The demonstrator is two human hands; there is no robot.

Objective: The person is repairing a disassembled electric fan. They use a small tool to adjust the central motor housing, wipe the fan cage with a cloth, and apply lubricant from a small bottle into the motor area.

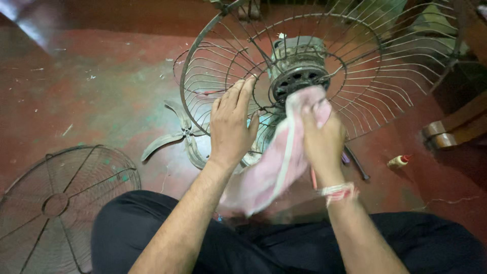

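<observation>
Pink cloth (276, 165) motion-blurred, hiding right hand (322, 139) fingers. Rear guard (406, 76) cut off at top edge. Loose front grille (56, 203), near left, cropped by frame edges.

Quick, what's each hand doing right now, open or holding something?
Left hand: open, fingers resting flat on the rear fan guard.
Right hand: closed on a pink cloth, pressed at the fan motor.

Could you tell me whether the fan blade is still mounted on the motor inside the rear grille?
No, the fan blade lies loose on the red floor, beside the rear grille and the left hand.
</observation>
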